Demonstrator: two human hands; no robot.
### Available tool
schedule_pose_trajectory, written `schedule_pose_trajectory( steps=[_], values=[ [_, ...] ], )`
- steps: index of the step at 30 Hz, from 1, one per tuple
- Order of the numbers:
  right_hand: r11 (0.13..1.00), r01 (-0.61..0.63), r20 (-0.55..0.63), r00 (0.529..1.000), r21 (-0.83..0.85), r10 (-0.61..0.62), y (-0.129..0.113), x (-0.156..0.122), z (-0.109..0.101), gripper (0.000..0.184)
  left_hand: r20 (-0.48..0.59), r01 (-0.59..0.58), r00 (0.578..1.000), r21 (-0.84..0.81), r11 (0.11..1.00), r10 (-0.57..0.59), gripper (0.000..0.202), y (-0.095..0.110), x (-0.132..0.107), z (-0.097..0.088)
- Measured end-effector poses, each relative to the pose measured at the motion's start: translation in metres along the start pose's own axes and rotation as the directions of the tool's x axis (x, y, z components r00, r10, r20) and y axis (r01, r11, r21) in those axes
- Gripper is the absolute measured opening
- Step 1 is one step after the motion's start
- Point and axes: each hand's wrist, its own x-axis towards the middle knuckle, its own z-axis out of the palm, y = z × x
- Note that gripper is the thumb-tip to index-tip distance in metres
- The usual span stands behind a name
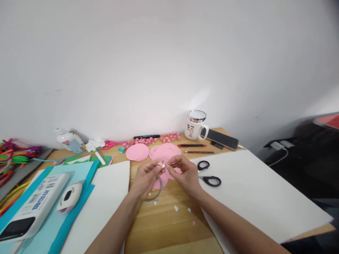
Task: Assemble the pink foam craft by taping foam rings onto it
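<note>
My left hand (145, 178) is closed, pinching a small pink paper piece (160, 165) at its fingertips, and a roll of clear tape (156, 190) hangs around its fingers. My right hand (185, 173) is closed in a pinch on a tiny white bit (163, 165) next to the pink piece. Both hands hover over the wooden table (164, 225). Under them lie pink paper circles (137, 152) and cut pink shapes (165, 151). Small white scraps (176, 208) dot the wood near my wrists.
Black-handled scissors (209, 174) lie on a large white sheet (254, 194) at the right. A white mug (194, 126), a phone (222, 139), pencils (192, 145), a black marker (147, 136) and several pink rolled bits (143, 141) line the back. Blue paper (53, 225), a white device (31, 208) and colourful strips (16, 155) sit left.
</note>
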Motion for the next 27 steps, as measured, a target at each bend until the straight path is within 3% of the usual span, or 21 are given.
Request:
schedule_pose_trajectory(
  steps=[14, 17, 20, 27],
  values=[
    [1.0, -0.008, -0.015, 1.0, 0.015, 0.008, -0.001, -0.002, 0.001, 0.005, 0.023, -0.006, 1.0, -0.062, 0.998, 0.007, 0.024, -0.001, -0.002, 0.004],
    [0.998, -0.05, 0.046, 0.998, 0.037, 0.049, 0.001, 0.001, 0.001, 0.008, -0.004, -0.05, 0.999, 0.05, 0.997, 0.05, 0.024, -0.004, 0.0, 0.0],
    [0.979, -0.185, 0.09, 0.98, 0.086, 0.177, 0.003, 0.005, 0.0, 0.016, -0.063, -0.096, 0.992, 0.213, 0.972, 0.112, 0.025, -0.005, 0.003, -0.006],
    [0.927, -0.351, 0.21, 0.924, 0.133, 0.319, 0.005, 0.011, -0.003, 0.024, -0.023, -0.126, 0.989, 0.39, 0.912, 0.146, 0.024, -0.001, 0.002, -0.006]
  ],
)
